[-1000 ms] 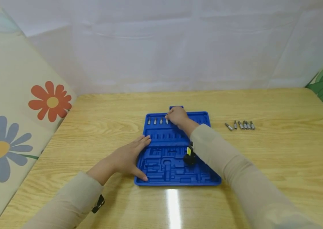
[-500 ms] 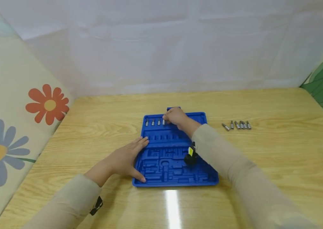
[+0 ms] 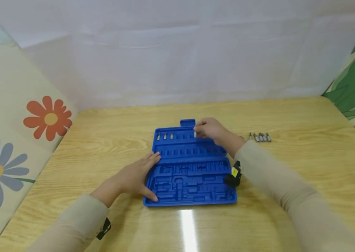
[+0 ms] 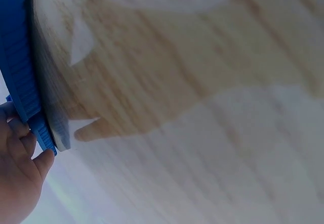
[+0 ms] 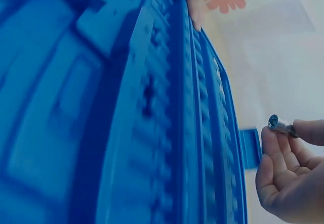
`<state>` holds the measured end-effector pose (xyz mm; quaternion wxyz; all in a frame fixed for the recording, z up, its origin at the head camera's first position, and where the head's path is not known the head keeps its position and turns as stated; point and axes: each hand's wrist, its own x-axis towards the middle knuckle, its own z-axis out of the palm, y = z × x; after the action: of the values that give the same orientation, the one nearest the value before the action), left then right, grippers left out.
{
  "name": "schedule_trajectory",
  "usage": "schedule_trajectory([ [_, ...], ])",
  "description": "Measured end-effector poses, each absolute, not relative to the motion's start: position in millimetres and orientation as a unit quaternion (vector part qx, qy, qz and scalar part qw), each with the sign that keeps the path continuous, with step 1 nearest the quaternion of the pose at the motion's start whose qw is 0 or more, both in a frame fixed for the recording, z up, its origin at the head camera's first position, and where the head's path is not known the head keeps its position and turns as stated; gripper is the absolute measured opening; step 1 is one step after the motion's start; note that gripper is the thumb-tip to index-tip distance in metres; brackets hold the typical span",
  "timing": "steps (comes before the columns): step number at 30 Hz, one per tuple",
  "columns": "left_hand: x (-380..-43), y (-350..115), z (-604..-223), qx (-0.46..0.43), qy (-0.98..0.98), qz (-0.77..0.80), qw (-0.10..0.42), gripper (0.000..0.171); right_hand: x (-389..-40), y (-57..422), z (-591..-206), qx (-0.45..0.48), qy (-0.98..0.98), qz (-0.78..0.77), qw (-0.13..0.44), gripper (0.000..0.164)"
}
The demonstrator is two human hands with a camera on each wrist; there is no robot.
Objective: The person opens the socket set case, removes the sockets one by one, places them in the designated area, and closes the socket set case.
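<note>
A blue moulded tool case lies unfolded on the wooden table. My left hand rests along its left edge, fingers spread and the thumb on the lower left corner. Above the top row of slots, my right hand pinches a small silver bit socket between thumb and fingers, its hollow end facing out in the right wrist view. Three other bit sockets sit in the left slots of that row. In the left wrist view, my left fingers are at the case's edge.
Several loose bit sockets lie on the table right of the case, one partly hidden behind my right wrist. A blue latch tab sticks out from the case's far edge. A white cloth hangs behind the table.
My right hand has lifted the fourth bit socket out of the top row and moved right with it. Three sockets stay in that row. My left hand keeps its place on the case.
</note>
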<state>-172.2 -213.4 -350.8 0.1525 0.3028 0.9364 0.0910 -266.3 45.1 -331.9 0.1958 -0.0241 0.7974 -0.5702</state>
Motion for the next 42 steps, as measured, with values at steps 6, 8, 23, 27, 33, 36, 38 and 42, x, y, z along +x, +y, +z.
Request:
schedule_trajectory([
  [6, -172.2, -214.6, -352.4, 0.3, 0.938, 0.09, 0.151, 0.123, -261.2, 80.5, -333.1, -0.027, 0.799, -0.573, 0.183, 0.022],
  [8, -172.3, -214.6, -353.2, 0.301, 0.938, 0.09, 0.149, 0.123, -259.8, 92.3, -334.7, -0.024, 0.797, -0.577, 0.178, 0.023],
  [23, -174.4, -213.5, -351.4, 0.305, 0.936, 0.09, 0.15, 0.122, -249.4, 183.6, -326.2, -0.019, 0.823, -0.555, 0.117, 0.032],
  [27, -174.5, -213.8, -350.8, 0.305, 0.936, 0.091, 0.15, 0.122, -246.0, 205.4, -328.9, -0.009, 0.838, -0.535, 0.106, 0.034],
  [33, -174.4, -214.3, -352.1, 0.303, 0.936, 0.091, 0.154, 0.122, -241.4, 232.9, -338.4, 0.023, 0.844, -0.528, 0.092, 0.033],
  [36, -173.8, -214.0, -352.6, 0.301, 0.936, 0.092, 0.157, 0.122, -239.9, 241.5, -343.8, 0.04, 0.852, -0.515, 0.087, 0.034],
  [38, -173.5, -214.1, -352.8, 0.299, 0.937, 0.093, 0.158, 0.122, -239.4, 244.9, -346.9, 0.051, 0.858, -0.504, 0.087, 0.035],
  [42, -173.0, -214.1, -353.2, 0.298, 0.937, 0.095, 0.156, 0.122, -240.4, 248.7, -353.7, 0.064, 0.866, -0.489, 0.087, 0.033],
])
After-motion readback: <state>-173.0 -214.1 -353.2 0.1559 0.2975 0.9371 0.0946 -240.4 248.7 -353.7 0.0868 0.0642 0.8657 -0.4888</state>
